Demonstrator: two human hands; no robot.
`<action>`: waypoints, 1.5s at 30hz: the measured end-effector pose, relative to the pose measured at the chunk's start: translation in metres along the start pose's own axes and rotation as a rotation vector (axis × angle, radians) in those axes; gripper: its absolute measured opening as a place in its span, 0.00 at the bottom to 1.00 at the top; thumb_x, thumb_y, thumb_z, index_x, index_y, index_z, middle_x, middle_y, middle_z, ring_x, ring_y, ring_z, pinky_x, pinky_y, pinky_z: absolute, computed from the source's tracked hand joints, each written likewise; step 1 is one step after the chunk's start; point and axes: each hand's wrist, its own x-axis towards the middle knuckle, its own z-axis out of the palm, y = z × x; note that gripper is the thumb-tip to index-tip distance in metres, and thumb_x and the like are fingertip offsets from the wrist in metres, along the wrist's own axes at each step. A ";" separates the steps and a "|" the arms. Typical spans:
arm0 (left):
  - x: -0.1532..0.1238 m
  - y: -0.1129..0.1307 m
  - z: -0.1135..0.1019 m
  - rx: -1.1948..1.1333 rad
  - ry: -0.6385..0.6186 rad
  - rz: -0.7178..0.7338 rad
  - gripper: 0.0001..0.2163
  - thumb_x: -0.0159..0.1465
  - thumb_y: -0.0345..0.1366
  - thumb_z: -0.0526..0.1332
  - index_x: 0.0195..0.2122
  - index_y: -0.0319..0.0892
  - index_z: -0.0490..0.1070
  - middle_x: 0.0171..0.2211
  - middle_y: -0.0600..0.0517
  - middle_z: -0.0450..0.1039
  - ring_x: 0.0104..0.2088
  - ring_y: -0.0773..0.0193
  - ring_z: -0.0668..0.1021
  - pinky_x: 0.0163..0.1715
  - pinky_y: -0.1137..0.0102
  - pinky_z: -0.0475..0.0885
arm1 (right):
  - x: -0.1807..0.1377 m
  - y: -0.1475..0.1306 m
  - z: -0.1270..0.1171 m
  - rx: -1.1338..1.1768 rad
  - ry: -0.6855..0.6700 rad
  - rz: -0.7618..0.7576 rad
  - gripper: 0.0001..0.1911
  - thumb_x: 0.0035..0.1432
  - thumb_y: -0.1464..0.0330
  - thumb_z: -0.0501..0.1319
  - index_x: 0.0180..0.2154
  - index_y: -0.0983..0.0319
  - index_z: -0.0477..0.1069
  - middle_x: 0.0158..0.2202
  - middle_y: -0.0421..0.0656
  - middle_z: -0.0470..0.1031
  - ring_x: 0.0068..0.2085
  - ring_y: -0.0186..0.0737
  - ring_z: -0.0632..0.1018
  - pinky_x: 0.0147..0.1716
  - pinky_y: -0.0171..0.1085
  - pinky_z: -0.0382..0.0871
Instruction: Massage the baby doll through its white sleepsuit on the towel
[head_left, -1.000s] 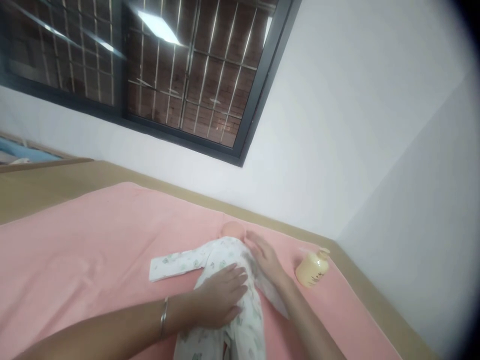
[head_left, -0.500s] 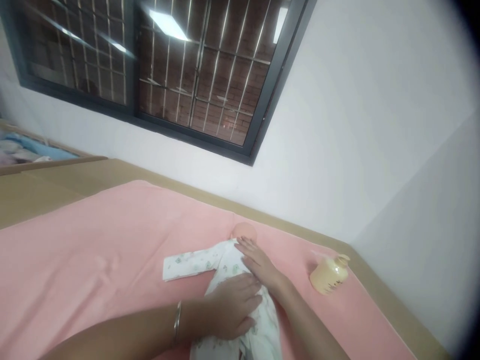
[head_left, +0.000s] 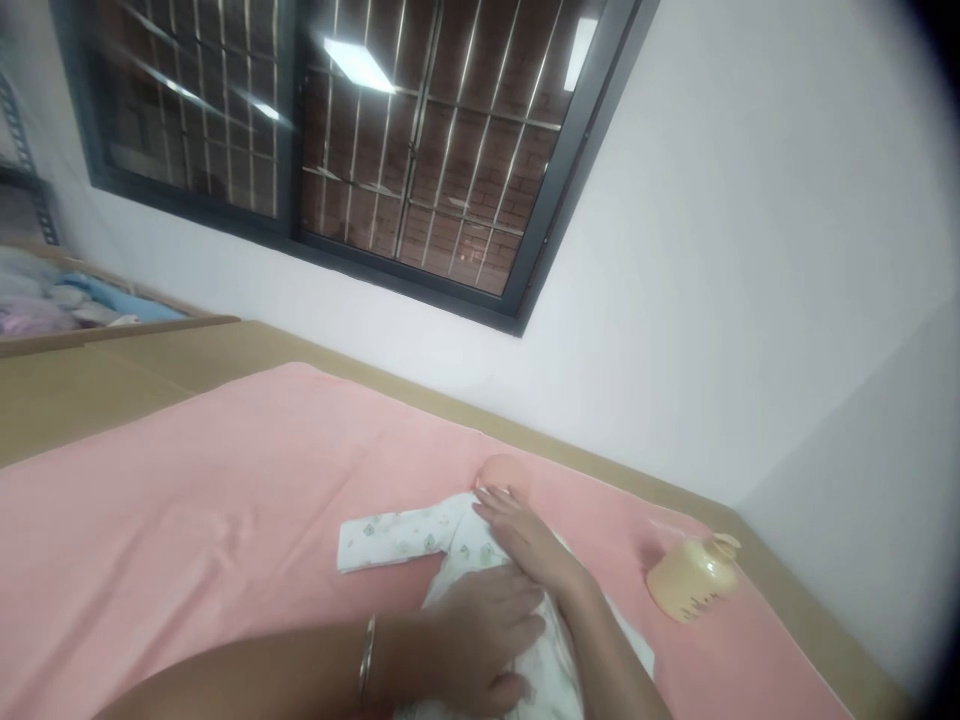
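Note:
A white long-sleeved baby garment (head_left: 465,535) with a small green print lies on the pink sheet, one sleeve stretched to the left. At its neck end is a smooth, round pinkish form (head_left: 504,472), like a doll's head, partly covered. My right hand (head_left: 529,540) rests flat on the upper chest of the garment, fingers extended towards the neck. Lower down, my left hand (head_left: 484,635), with a silvery bangle at the wrist, lies across the garment's middle, fingers apart and slightly bent. Both forearms hide much of the lower garment.
A pale yellow pump-top bottle (head_left: 694,578) stands to the right on the pink sheet (head_left: 247,450). Behind are a tan mat edge (head_left: 420,392), a white wall and a barred window (head_left: 420,150). Folded cloths (head_left: 82,295) lie in a wooden-edged box at far left.
The view has shifted, so everything sits further right. My left hand is slightly lower on the garment. A white piece of the garment now shows right of my right forearm.

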 end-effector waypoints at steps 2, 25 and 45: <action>-0.001 0.000 -0.002 0.027 0.004 0.018 0.15 0.62 0.44 0.55 0.45 0.39 0.68 0.47 0.42 0.71 0.49 0.50 0.70 0.52 0.57 0.64 | -0.009 0.008 -0.004 0.030 -0.008 0.054 0.26 0.69 0.57 0.41 0.64 0.59 0.55 0.66 0.46 0.50 0.67 0.44 0.50 0.64 0.56 0.39; 0.001 -0.006 0.004 -0.041 0.029 0.017 0.19 0.61 0.44 0.55 0.50 0.40 0.63 0.53 0.40 0.66 0.53 0.47 0.68 0.55 0.54 0.62 | -0.033 0.000 -0.033 0.275 -0.235 0.011 0.27 0.69 0.55 0.39 0.60 0.56 0.63 0.66 0.41 0.52 0.67 0.42 0.49 0.65 0.48 0.40; 0.001 -0.005 0.007 -0.038 -0.017 -0.073 0.18 0.59 0.46 0.57 0.47 0.43 0.65 0.54 0.43 0.67 0.54 0.46 0.67 0.56 0.52 0.61 | -0.019 -0.002 -0.016 0.275 -0.222 -0.130 0.29 0.69 0.54 0.35 0.57 0.52 0.67 0.63 0.37 0.60 0.67 0.39 0.50 0.65 0.47 0.25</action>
